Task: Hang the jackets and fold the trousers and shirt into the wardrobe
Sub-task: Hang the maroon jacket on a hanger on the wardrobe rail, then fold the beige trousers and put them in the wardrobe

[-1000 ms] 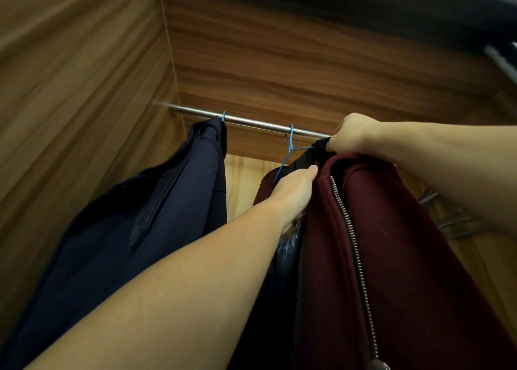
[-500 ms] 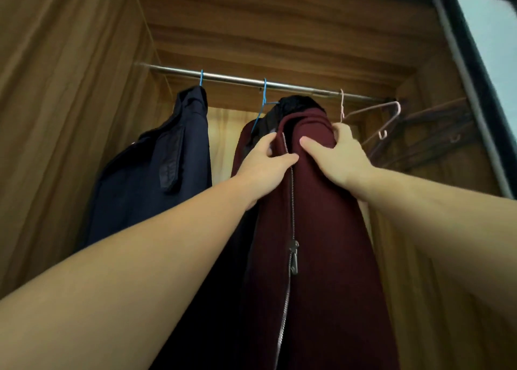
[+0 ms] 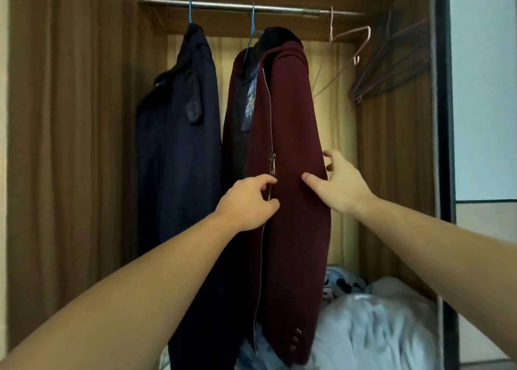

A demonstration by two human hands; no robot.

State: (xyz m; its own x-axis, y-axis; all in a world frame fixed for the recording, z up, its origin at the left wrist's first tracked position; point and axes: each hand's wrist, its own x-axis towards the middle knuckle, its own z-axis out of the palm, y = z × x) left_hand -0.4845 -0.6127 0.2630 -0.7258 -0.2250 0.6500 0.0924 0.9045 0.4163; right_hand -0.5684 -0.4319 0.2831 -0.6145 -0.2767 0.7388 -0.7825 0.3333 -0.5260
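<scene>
A maroon zip jacket [image 3: 291, 134] hangs on a blue hanger [image 3: 252, 31] from the metal rail [image 3: 223, 5], with a dark garment inside it. My left hand [image 3: 249, 202] is at the zip about halfway down, its fingers loosely curled with a gap between thumb and forefinger. My right hand [image 3: 340, 182] is at the jacket's right edge, fingers spread; its thumb touches the front cloth. A navy jacket [image 3: 179, 134] hangs on its own blue hanger to the left.
An empty pink hanger [image 3: 351, 37] and several dark wire hangers [image 3: 391, 65] hang at the right end of the rail. A pale blue heap of cloth [image 3: 372, 322] fills the wardrobe floor. Wooden walls close in on both sides.
Both hands have slid down from the maroon jacket's collar to its middle and loosened. The view has dropped and pulled back from the rail, showing the whole wardrobe.
</scene>
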